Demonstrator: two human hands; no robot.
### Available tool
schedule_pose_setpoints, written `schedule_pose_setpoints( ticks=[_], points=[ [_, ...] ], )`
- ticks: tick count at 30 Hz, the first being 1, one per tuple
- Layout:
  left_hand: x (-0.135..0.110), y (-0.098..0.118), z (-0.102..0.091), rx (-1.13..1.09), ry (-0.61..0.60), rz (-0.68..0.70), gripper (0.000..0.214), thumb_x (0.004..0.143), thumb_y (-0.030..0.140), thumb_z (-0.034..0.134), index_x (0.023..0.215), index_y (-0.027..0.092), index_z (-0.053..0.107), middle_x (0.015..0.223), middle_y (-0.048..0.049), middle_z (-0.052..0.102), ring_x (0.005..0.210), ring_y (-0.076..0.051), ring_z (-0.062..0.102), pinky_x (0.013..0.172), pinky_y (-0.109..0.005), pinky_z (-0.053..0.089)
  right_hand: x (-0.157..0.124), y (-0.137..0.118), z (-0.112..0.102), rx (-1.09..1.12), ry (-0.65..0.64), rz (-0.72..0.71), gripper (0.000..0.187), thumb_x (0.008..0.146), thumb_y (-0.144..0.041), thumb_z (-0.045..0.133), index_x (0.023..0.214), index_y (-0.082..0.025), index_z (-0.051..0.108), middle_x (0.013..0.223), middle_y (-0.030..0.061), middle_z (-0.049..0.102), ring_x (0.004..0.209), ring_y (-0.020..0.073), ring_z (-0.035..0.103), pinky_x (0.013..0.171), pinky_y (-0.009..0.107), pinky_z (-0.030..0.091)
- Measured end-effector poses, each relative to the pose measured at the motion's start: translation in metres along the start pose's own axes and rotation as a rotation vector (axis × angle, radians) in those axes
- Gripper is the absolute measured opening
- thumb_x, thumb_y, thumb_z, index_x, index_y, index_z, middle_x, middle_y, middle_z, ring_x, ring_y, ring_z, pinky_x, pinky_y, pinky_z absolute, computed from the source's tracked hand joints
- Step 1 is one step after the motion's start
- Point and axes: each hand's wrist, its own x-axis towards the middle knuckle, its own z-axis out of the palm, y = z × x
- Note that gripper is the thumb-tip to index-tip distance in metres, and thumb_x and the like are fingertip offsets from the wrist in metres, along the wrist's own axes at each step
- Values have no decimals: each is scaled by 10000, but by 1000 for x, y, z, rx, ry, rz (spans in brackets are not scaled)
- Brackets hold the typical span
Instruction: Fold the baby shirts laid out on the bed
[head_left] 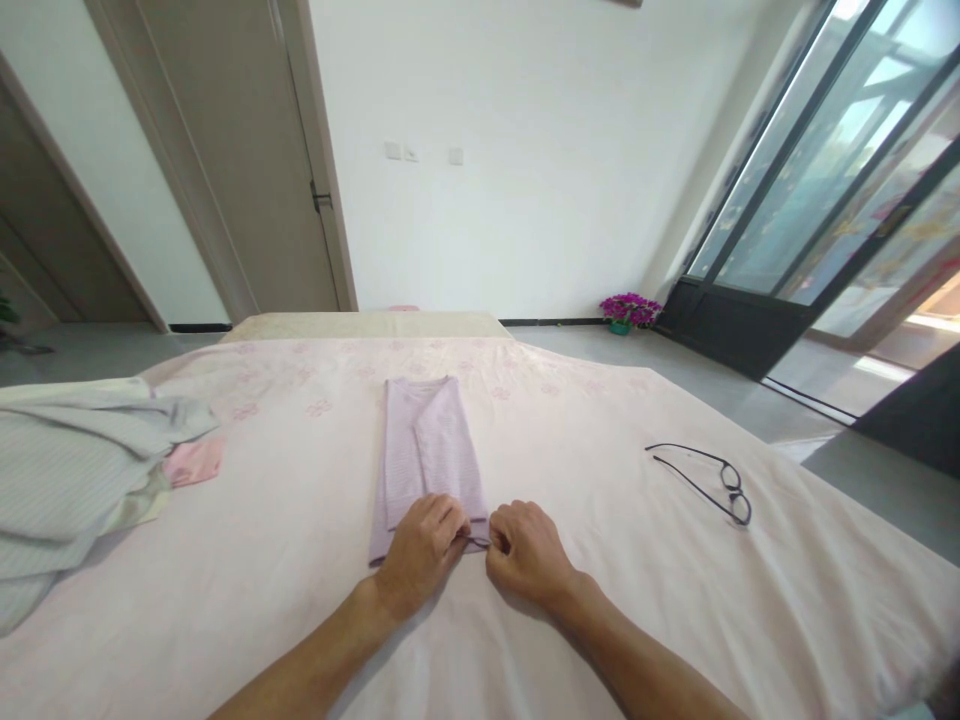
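A lilac long-sleeved top (435,450) lies folded into a narrow strip on the pale pink cloth (285,580), its neckline at the far end. One sleeve is laid down along its front. At the near hem, my left hand (424,545) is closed with its fingers pinching the fabric edge. My right hand (529,550) is curled into a fist at the near right corner of the hem, gripping the same edge. A short stretch of hem shows between the two hands. The fingertips are partly hidden by the knuckles.
Grey and pale garments (82,480) lie heaped on the left, with a pink piece (193,461) sticking out. A pair of eyeglasses (731,485) rests unfolded on the right. Beyond are a door (232,150), a white wall and purple flowers (631,308) on the floor.
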Motion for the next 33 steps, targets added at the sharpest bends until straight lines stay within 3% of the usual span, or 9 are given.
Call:
schedule_pose_setpoints(
  ticks=[6, 11, 14, 18, 23, 27, 33],
  points=[
    [1, 0, -5, -74, -58, 9, 83, 875, 150, 623, 845, 206, 569, 887, -19, 605, 874, -204, 551, 794, -356, 463, 0, 6, -3, 20, -32, 15, 124, 676, -106, 525, 618, -205, 480, 632, -1, 567, 650, 154, 484, 648, 297, 272],
    [-1, 2, -18, -186, -117, 17, 94, 836, 187, 691, 889, 213, 618, 978, -26, 624, 946, -202, 560, 859, -349, 463, 1, 6, -10, 185, 60, -21, 94, 768, -136, 518, 711, -211, 524, 718, 0, 574, 699, 156, 508, 688, 285, 337],
    [-1, -1, -24, -260, -148, 20, 74, 845, 198, 684, 906, 220, 647, 1014, -34, 634, 974, -201, 572, 878, -339, 465, 2, 6, -10, 269, 55, -129, 178, 706, -96, 519, 825, -216, 572, 821, 11, 600, 797, 171, 528, 741, 289, 361],
    [-4, -10, -41, -459, -221, 12, 88, 911, 241, 611, 986, 227, 656, 1024, -34, 668, 985, -179, 605, 904, -298, 475, 1, 9, -6, 271, -27, -213, 248, 615, -47, 479, 767, -216, 577, 752, -1, 584, 774, 173, 514, 742, 302, 358],
    [-15, -37, -69, -531, -192, -149, 203, 974, 328, 507, 1102, 234, 633, 1105, -42, 670, 1061, -166, 618, 974, -280, 471, 5, 17, -5, 428, 43, -73, 152, 778, -97, 484, 785, -209, 587, 768, 1, 595, 743, 154, 544, 715, 283, 410],
    [-15, -62, -72, -364, -70, -237, 204, 977, 328, 491, 1090, 236, 635, 1139, -51, 668, 1108, -183, 607, 1022, -330, 462, 33, 33, -3, 394, 114, -29, 182, 844, -155, 510, 957, -223, 636, 914, 28, 639, 874, 183, 590, 818, 328, 467],
    [8, -63, -39, -183, -16, -111, 221, 954, 235, 520, 1140, 247, 640, 1203, -72, 646, 1151, -209, 583, 1032, -393, 470, 124, 63, 7, 265, 123, -95, 364, 851, -147, 515, 1192, -214, 623, 1168, 83, 649, 1118, 217, 582, 1014, 407, 445]
  ],
)
